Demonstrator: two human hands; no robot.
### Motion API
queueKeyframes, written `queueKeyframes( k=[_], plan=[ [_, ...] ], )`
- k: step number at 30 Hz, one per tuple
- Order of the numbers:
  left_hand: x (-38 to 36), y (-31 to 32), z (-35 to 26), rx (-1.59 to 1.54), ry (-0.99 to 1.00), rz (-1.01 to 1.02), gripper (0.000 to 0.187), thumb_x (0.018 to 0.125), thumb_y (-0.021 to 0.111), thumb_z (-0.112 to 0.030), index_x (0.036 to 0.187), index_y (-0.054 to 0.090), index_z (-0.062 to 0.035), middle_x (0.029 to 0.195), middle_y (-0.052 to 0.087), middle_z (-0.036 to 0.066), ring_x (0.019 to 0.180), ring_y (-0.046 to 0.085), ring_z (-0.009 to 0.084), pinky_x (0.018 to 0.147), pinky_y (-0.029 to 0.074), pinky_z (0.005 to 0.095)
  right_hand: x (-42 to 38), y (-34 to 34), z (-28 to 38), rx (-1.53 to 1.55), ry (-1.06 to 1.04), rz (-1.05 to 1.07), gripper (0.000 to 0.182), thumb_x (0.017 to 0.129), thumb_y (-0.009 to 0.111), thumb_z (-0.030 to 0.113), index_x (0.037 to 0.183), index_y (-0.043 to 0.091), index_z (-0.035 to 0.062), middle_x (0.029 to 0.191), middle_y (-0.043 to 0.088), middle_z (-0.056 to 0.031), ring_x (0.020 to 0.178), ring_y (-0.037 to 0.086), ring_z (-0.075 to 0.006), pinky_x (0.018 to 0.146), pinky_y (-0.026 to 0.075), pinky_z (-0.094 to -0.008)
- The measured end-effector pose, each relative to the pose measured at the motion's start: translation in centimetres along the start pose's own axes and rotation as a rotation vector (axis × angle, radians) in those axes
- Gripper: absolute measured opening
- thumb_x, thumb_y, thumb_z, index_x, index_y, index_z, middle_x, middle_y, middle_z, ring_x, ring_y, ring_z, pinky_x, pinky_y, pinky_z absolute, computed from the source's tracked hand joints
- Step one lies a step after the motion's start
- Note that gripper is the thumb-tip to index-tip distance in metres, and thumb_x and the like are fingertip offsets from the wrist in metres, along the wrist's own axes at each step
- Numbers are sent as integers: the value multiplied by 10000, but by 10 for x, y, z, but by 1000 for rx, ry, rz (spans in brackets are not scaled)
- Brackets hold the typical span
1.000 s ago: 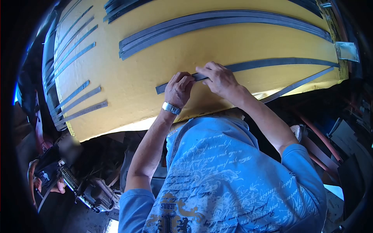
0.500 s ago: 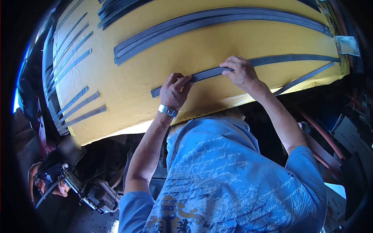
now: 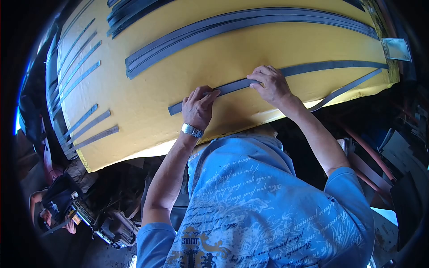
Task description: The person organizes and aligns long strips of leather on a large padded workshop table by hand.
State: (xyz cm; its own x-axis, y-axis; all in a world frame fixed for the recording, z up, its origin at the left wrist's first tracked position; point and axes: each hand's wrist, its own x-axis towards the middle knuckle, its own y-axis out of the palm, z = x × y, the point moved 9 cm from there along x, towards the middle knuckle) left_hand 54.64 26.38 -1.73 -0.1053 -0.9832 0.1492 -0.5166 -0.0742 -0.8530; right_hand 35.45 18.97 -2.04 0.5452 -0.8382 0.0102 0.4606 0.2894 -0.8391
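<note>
A long flat dark-grey strip (image 3: 234, 86) lies across the yellow-covered table (image 3: 147, 120) in front of me. Near its left end, my left hand (image 3: 198, 107), with a metal wristwatch (image 3: 192, 130) on the wrist, pinches the strip between thumb and fingers. Farther right along the same strip, my right hand (image 3: 271, 85) grips it with bent fingers. Beyond that hand the strip runs on to the table's right edge. Another narrow strip (image 3: 348, 90) slants from there over the front edge. My fingers hide parts of the held strip.
Behind my hands lies a bundle of long grey strips (image 3: 250, 20), with darker strips (image 3: 127, 20) at the back. Several short strips (image 3: 91, 129) overhang the left edge. At lower left, another person's hand (image 3: 70, 225) is beside a machine (image 3: 91, 219). A clear block (image 3: 397, 49) sits at the right edge.
The whole view has shifted slightly, moving the table left. Both my hands keep their places on the strip. The person's hand at lower left has moved a little lower.
</note>
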Motion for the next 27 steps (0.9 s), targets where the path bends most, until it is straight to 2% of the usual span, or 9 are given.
queueKeyframes(
  k=[14, 16, 27],
  plan=[
    [1, -1, -6, 29, 25, 8, 221, 793, 685, -104, 982, 730, -209, 988, 641, -2, 872, 629, 213, 683, 458, 368, -2, 7, -5, -12, -28, -19, 190, 773, 719, 155, 956, 683, 121, 988, 610, -16, 996, 571, -225, 874, 440, -390],
    [0, -1, -5, 20, 21, -13, 244, 765, 678, -101, 970, 721, -225, 1004, 629, -25, 884, 620, 193, 672, 434, 369, -2, 6, -4, -23, -27, -19, 186, 776, 720, 157, 955, 682, 124, 988, 608, -14, 992, 571, -225, 873, 441, -388],
    [0, -1, -6, 42, 31, -10, 243, 776, 683, -99, 987, 719, -212, 997, 636, -15, 887, 625, 202, 678, 445, 371, -2, 3, 2, -54, -51, -32, 184, 769, 730, 147, 944, 677, 124, 972, 600, -13, 971, 569, -225, 848, 455, -379]
  ],
)
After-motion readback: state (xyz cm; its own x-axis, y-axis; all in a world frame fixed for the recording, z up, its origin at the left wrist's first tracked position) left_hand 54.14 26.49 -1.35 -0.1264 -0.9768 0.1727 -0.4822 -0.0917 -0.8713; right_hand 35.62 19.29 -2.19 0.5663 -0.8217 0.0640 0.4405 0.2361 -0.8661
